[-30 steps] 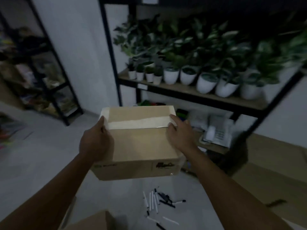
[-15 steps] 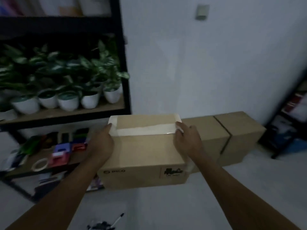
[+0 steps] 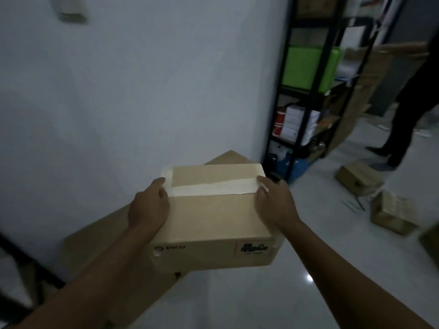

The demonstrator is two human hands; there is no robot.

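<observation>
In the head view we see a pale, glossy floor (image 3: 320, 269) in the lower right of the frame and a bare white wall (image 3: 142, 91) across the upper left. A black rack (image 3: 308, 98) stands at the upper right with a green case (image 3: 306, 67) on one shelf. Two loose cartons (image 3: 392, 214) lie on the floor at the right edge, near another person's legs (image 3: 403, 124).

The taped box (image 3: 213, 217) sits at the centre of the frame, held up above a row of cartons (image 3: 95, 245) along the wall. Our left hand (image 3: 148, 207) grips its left side and our right hand (image 3: 275, 205) its right side, thumbs on the lid at the ends of the tape strip (image 3: 213, 187).

Half a second ago, potted plants filled the left of the frame. They are gone now, the rack has come in, and the grip is unchanged.
</observation>
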